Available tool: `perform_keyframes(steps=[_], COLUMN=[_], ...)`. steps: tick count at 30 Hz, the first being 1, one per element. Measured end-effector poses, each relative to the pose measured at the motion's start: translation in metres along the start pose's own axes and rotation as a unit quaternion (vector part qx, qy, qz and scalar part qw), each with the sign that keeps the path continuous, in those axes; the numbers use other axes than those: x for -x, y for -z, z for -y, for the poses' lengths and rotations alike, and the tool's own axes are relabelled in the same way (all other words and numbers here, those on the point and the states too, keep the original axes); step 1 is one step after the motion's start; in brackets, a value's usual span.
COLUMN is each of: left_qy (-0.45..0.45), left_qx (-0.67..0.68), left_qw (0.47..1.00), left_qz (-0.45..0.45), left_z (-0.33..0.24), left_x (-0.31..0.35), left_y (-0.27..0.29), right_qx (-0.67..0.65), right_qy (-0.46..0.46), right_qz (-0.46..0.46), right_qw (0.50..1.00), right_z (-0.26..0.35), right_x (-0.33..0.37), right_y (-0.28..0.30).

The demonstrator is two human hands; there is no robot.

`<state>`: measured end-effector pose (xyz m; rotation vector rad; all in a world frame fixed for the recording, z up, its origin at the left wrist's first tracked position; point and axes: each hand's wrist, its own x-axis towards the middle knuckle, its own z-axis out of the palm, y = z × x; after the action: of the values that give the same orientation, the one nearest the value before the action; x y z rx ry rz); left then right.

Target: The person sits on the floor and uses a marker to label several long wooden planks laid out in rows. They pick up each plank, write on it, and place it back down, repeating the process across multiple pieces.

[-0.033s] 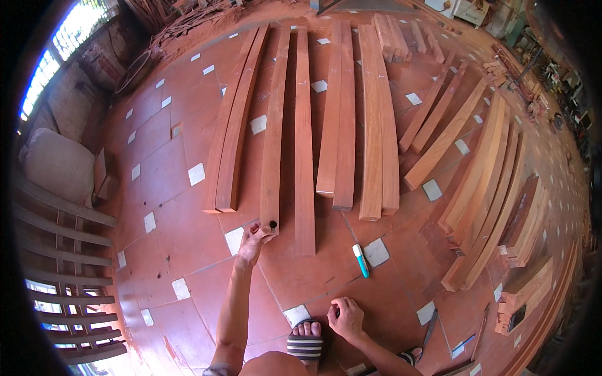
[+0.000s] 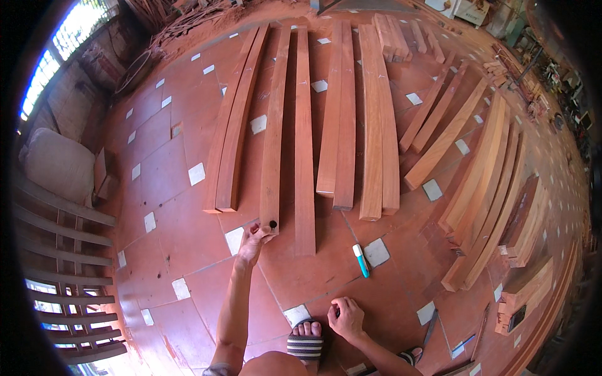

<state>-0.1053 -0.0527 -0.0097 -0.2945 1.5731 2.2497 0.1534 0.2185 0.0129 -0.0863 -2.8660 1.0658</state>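
My left hand (image 2: 253, 242) reaches forward with bent fingers closed on the near end of a long reddish wooden beam (image 2: 273, 138). A round black spot (image 2: 273, 224) shows at that end, beside my fingertips; whether it is a hole or a small object is unclear. Close to my right foot, my right hand (image 2: 346, 318) hovers with its fingers curled in. Something dark shows between its thumb and forefinger, too small to name. A second single beam (image 2: 304, 144) lies just right of the gripped one, apart from it.
Paired beams (image 2: 229, 138) lie to the left, more beams (image 2: 376, 138) to the right. A teal marker with a white cap (image 2: 360, 261) rests on the tiled floor (image 2: 188, 238). Further right are stacked planks (image 2: 483, 182). A slatted wooden frame (image 2: 69, 269) stands far left, near a white sack (image 2: 59, 164).
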Motion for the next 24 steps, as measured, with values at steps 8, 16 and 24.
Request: perform_keyframes(steps=[8,16,24], left_qy=[-0.037,-0.089,-0.173], left_qx=[-0.042,-0.439,-0.529], left_qw=[0.998,0.872,0.801], left_qz=[-0.039,-0.196,-0.218], left_z=[-0.007,-0.015,0.002], left_x=[-0.005,-0.001,-0.006], left_y=[-0.016,-0.070,-0.069], right_qx=[-0.002,0.003,-0.005], right_qy=[0.006,0.002,0.003], right_qz=[-0.006,-0.005,0.003], right_qw=[1.000,1.000,1.000], right_z=[-0.002,-0.005,-0.001], right_x=[-0.009,-0.009,-0.010], right_y=[-0.001,0.000,-0.001])
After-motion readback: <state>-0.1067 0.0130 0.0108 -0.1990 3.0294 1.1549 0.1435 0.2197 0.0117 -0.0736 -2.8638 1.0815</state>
